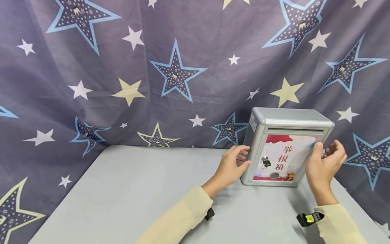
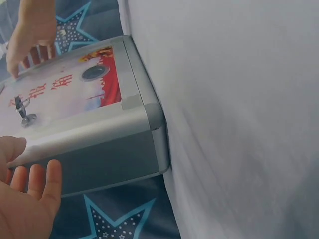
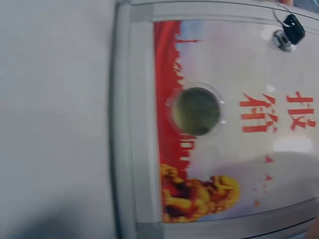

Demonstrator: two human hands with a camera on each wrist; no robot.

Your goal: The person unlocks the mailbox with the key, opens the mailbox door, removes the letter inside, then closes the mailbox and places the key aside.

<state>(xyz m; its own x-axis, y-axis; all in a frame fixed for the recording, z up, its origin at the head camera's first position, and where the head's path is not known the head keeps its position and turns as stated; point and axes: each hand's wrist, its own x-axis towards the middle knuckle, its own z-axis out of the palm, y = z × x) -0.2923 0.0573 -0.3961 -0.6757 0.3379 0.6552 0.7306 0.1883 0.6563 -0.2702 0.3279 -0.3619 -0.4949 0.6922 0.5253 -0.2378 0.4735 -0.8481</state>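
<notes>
The gray box (image 1: 300,152) stands between my left hand (image 1: 230,166) and right hand (image 1: 323,166), both loose, perhaps just touching it. Red writing (image 1: 282,158) says 举报箱.

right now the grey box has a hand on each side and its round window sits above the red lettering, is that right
Not quite: the round window sits below the red lettering, as the head view shows. The rest holds: the grey box has the left hand on one side and the right hand on the other.
</notes>
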